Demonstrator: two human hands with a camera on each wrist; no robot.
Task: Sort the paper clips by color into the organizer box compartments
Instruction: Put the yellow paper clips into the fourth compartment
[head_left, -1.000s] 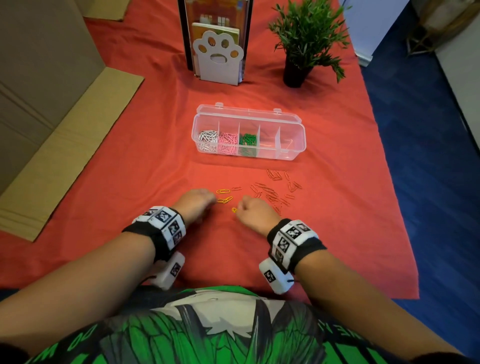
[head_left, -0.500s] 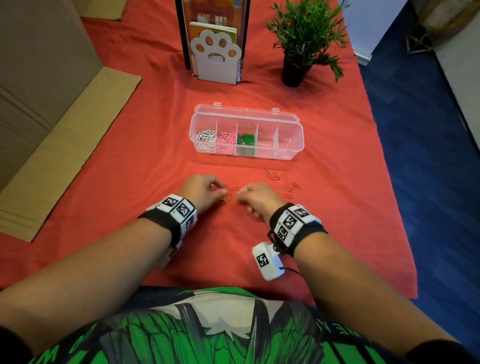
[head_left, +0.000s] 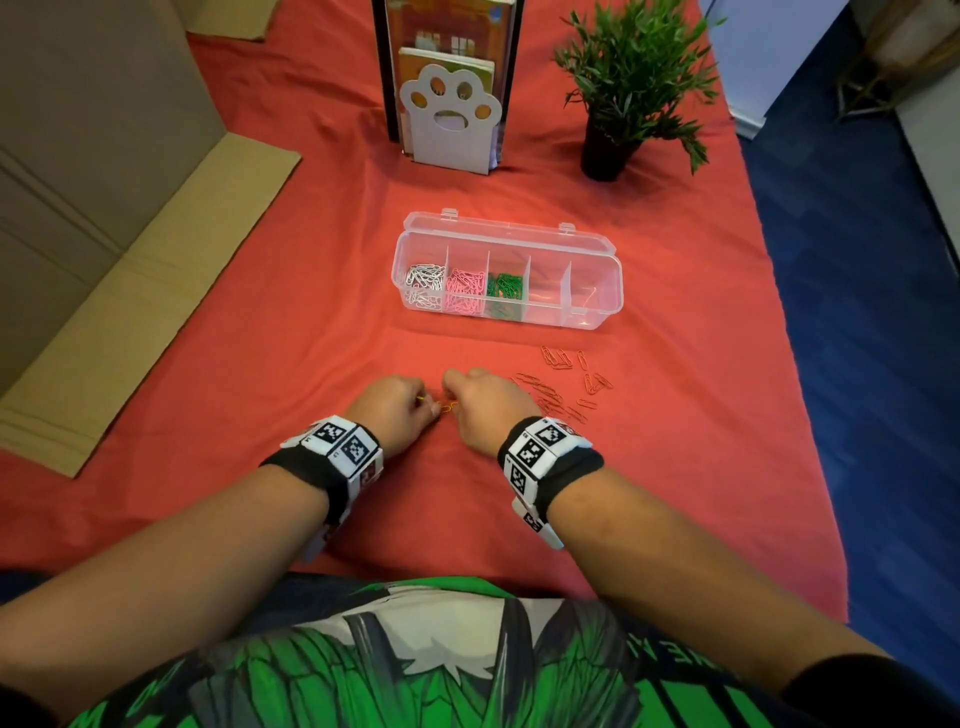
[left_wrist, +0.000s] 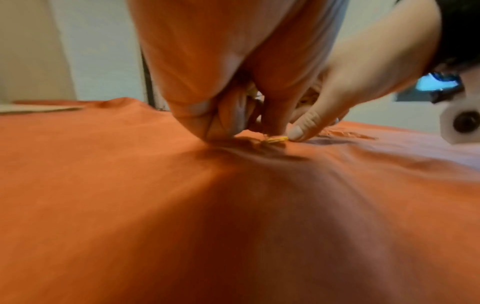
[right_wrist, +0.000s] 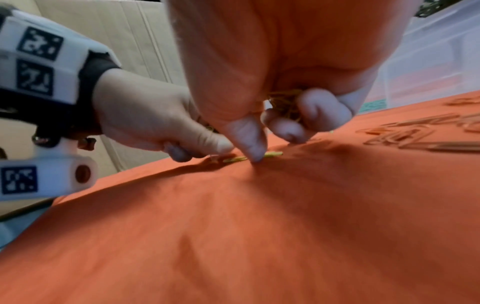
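Hands meet at the near centre of the red cloth, a soft woven fabric puckered into folds beneath the fingertips. The left hand is curled, its fingertips pressed down on the cloth; a sliver of yellow wire shows at its fingers, but whether it holds clips cannot be told. The right hand is curled round a bundle of yellow paper clips in its palm, while its thumb presses down on a loose yellow clip lying flat on the cloth between the two hands.

To the right of the right hand, thin orange paper clips of bent wire lie scattered on the cloth, hard to tell from it by colour.

Farther away stands the organizer box, a clear rigid plastic oblong with rounded corners, its hinged lid open toward the far side. Thin dividers split it into compartments. From the left: white clips, pink clips, green clips. The compartments to the right show no clips.

At the far edge stand a white paw-shaped holder and a potted plant with spiky green leaves. Flat corrugated cardboard lies on the left.
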